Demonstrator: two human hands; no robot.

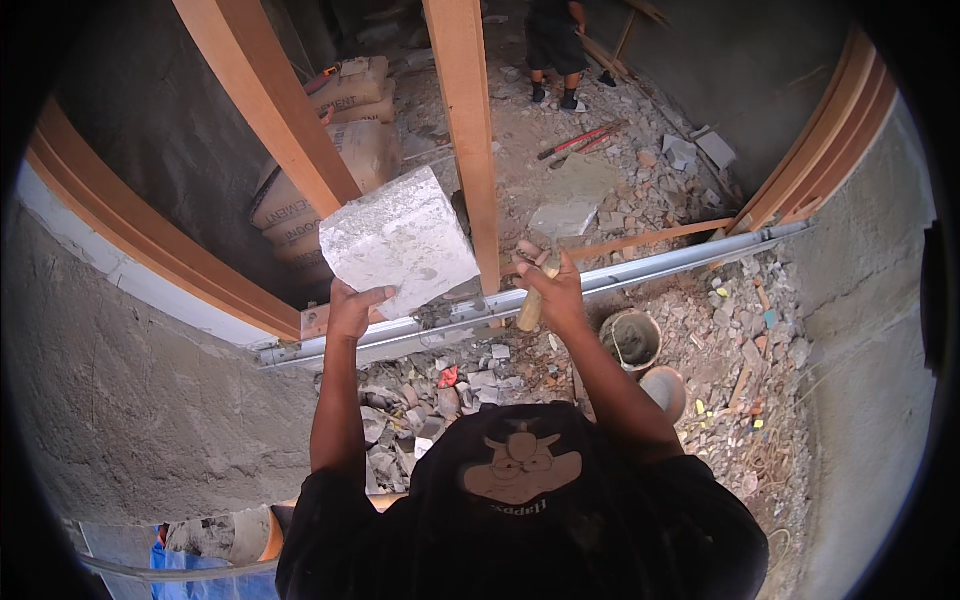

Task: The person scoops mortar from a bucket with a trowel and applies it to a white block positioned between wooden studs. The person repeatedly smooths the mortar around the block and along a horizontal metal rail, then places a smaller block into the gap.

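A whitish lightweight concrete block (405, 235) is tilted up in my left hand (350, 308), which grips its lower edge with the thumb across the near face. The block is between two upright timber posts, the left post (270, 110) and the middle post (463, 130). Right of the middle post, my right hand (556, 295) is closed around a tool with a pale wooden handle (531, 308); its working end cannot be made out. Below both hands, a metal channel (640, 271) runs along the base of the timber frame.
A bucket of grey mortar (632, 340) stands right of my right forearm, beside a second round container (663, 392). Rubble (740, 360) covers the ground. Beyond the frame are stacked cement bags (345, 160) and a person in dark shorts (556, 45). Rough walls (150, 400) flank both sides.
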